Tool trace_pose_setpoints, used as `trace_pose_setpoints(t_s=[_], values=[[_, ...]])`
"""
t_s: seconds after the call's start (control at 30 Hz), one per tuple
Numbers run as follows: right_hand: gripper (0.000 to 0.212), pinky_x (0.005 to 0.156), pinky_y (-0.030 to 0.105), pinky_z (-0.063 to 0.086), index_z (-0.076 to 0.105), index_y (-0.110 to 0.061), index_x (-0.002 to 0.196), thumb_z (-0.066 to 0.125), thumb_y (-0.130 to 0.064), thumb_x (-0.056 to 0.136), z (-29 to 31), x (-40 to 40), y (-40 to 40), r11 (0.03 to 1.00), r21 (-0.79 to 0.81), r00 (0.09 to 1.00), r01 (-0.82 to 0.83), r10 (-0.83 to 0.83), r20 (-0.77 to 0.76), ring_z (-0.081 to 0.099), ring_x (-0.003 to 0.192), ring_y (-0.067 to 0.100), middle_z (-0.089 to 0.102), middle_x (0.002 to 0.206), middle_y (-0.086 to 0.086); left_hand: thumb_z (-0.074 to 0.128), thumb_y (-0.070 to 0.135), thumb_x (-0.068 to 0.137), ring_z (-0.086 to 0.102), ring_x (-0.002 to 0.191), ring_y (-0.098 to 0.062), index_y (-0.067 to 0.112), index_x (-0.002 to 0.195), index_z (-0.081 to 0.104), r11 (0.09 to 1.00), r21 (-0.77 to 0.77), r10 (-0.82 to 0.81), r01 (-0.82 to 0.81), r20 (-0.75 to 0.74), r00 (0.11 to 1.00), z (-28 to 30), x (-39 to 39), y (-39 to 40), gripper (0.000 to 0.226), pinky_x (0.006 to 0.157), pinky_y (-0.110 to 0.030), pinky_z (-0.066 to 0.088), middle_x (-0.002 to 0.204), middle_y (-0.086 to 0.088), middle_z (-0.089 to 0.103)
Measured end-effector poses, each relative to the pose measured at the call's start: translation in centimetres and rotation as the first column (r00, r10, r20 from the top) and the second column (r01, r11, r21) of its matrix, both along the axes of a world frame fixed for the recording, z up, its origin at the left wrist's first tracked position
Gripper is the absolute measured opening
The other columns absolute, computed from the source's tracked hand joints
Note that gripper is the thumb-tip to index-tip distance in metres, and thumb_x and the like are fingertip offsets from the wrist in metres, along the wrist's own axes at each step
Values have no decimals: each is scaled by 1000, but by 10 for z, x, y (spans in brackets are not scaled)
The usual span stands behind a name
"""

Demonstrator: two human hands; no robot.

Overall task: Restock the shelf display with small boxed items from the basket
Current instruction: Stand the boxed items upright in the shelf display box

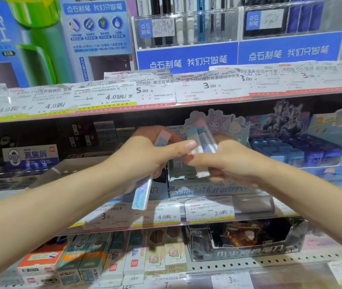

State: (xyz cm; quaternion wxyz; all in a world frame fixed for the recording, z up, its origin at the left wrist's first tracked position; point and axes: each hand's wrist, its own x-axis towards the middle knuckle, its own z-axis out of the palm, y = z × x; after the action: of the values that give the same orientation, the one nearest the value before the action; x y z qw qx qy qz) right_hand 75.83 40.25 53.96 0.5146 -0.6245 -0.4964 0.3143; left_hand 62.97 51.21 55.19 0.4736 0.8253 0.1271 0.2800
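At the middle shelf, left hand (155, 155) pinching pastel boxes (145, 190) jutting toward 7 o'clock, right hand (224, 163) gripping pastel slim boxes (204, 142) fanned toward 12 o'clock.

The small boxes (202, 142) in the hands look like glossy pastel card with a smooth sheen. Clear, shiny plastic strips (107, 97) cover the matt paper price labels (209, 86) along the shelf edges. The low shelf (270, 262) at near right is pale perforated metal.
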Motion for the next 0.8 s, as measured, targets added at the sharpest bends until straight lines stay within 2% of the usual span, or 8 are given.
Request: trace_pose_setpoints(t_s=[0.2, 0.27, 0.37, 0.5, 0.57, 0.63, 0.73, 0.8], values=[[31, 39, 20, 29, 49, -12, 55, 71, -19, 76, -8, -9, 5, 999, 36, 969, -29, 20, 245, 36, 39, 14, 48, 44, 4, 64, 12, 83, 39, 27, 0, 7, 68, 57, 998, -62, -20, 21, 18, 1000, -4, 5, -8, 17, 34, -10, 30, 30, 8, 47], [33, 38, 20, 29, 49, -15, 52, 72, -19, 75, -9, -8, 7, 998, 55, 974, -40, 27, 224, 36, 39, 12, 48, 43, 3, 67, 17, 83, 38, 29, -2, 5, 68, 59, 999, -45, -10, 9, -14, 1000, -4, 4, -4, 21, 36, -14, 29, 32, 9, 46], [31, 38, 18, 28, 48, -18, 54, 73, -28, 71, -8, -7, 5, 996, 29, 981, -79, 73, 182, 34, 37, 8, 43, 39, -6, 77, 40, 68, 26, 42, -18, -9, 80, 59, 1000, -28, 4, -6, -73, 997, 1, -2, 1, 54, 49, -29, 16, 48, -9, 36], [37, 40, 20, 28, 52, -17, 57, 65, -51, 56, -4, -5, 4, 998, -12, 985, -63, 64, 162, 27, 37, 10, 33, 41, -6, 78, 50, 61, 27, 44, -22, 8, 41, 51, 993, 56, 118, -108, -247, 962, 10, -13, 5, 54, 48, -30, 20, 41, -9, 33], [49, 41, 21, 26, 49, -8, 69, 67, -53, 58, -2, -2, 4, 1000, -22, 981, -4, 8, 192, 26, 39, 12, 30, 44, -3, 77, 55, 56, 28, 50, -26, 2, 44, 50, 990, 78, 139, -121, -304, 943, 12, -15, 9, 61, 50, -32, 21, 41, -9, 33], [45, 38, 18, 23, 44, -9, 67, 72, -43, 66, -1, -1, 4, 999, -25, 981, 27, -22, 192, 24, 40, 13, 28, 43, -2, 75, 48, 64, 31, 46, -22, 6, 39, 45, 983, 114, 172, -142, -323, 931, 12, -16, 13, 57, 49, -27, 23, 37, -5, 33], [44, 37, 16, 20, 42, -19, 43, 74, -28, 72, 1, -3, 6, 999, -18, 982, 44, -40, 185, 25, 38, 12, 30, 38, -7, 78, 51, 57, 33, 45, -21, -2, 69, 65, 989, 107, 131, -104, -288, 949, 13, -14, 14, 56, 53, -31, 27, 43, -8, 40], [47, 39, 17, 20, 49, -20, 35, 72, -22, 76, 1, -2, 8, 1000, -11, 991, 24, -22, 134, 25, 37, 9, 30, 36, -11, 80, 41, 64, 39, 50, -20, 13, 85, 71, 986, 110, 145, -123, -215, 966, 14, -13, 13, 36, 53, -30, 30, 54, -11, 49]])
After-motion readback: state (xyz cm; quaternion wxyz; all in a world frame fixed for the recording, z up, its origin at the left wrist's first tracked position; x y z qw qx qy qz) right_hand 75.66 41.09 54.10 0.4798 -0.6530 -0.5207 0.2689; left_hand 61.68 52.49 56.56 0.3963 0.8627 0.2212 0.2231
